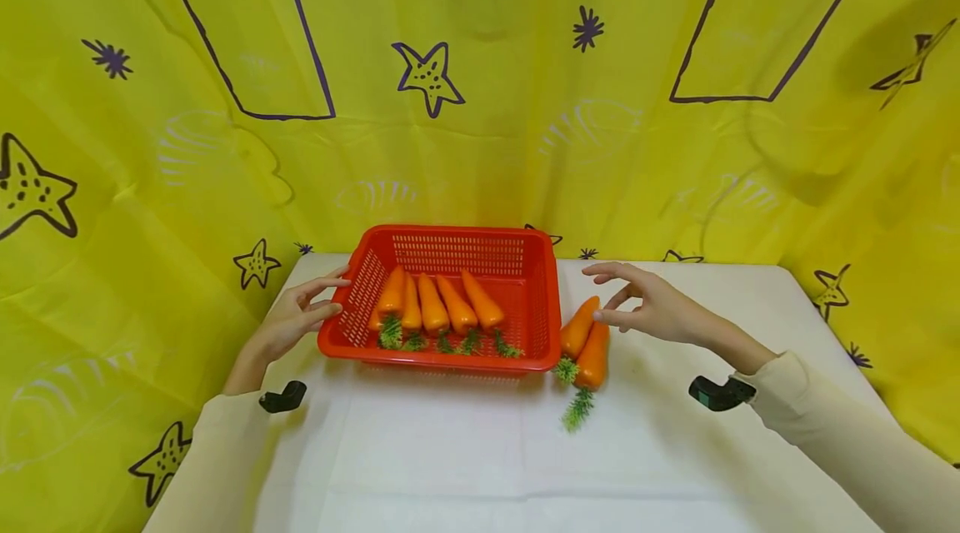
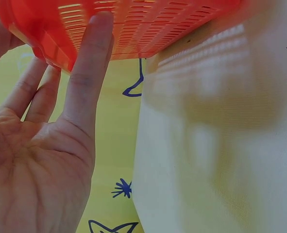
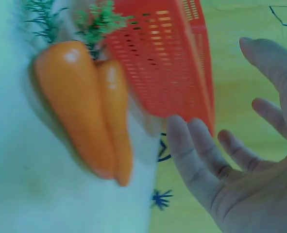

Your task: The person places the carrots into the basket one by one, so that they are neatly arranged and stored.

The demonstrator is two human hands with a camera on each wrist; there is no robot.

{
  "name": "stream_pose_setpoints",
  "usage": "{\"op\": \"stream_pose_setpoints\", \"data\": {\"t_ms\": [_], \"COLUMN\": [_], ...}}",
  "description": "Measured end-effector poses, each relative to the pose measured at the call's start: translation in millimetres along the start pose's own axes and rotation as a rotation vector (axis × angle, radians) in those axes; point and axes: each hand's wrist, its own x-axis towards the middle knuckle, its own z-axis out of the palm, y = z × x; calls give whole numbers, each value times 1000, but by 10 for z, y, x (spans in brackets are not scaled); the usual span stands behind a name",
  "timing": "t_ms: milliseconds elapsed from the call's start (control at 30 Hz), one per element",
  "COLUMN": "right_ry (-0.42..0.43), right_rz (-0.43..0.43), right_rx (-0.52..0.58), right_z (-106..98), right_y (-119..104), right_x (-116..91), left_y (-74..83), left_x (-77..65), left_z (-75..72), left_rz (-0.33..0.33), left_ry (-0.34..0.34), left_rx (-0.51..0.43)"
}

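Observation:
A red plastic basket [image 1: 450,362] with slotted walls stands on the white table. In it lie several orange carrots [image 1: 433,305] with green tops, side by side, tips toward the back wall. My left hand [image 1: 288,321] is at the basket's left end, its fingers and thumb fairly straight and touching or very near the rim. Two more carrots [image 3: 75,111] lie against each other on the table, just right of the basket. My right hand [image 1: 648,304] hovers beside their tips with fingers spread and loosely bent, holding nothing. The right wrist view shows a gap between it and the carrots.
A yellow curtain [image 1: 495,158] with dark drawn stars and frames hangs behind and beside the white table [image 1: 450,450]. A small dark device [image 1: 722,393] sits on the right wrist, another dark device [image 1: 283,397] on the left.

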Motion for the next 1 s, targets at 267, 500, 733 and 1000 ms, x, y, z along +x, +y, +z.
{"op": "stream_pose_setpoints", "data": {"t_ms": [267, 500, 733, 1000], "right_ry": [49, 86, 123, 143], "right_rz": [142, 264, 343, 366], "right_rx": [59, 101, 136, 85], "right_z": [229, 431, 586, 678], "right_y": [292, 478, 534, 549], "right_x": [-99, -143, -144, -133], "left_y": [6, 7, 18, 22], "left_x": [-11, -5, 2, 5], "left_z": [4, 4, 0, 9], "left_rz": [-14, -17, -3, 11], "left_ry": [4, 4, 1, -9], "left_rx": [-6, 9, -7, -44]}}
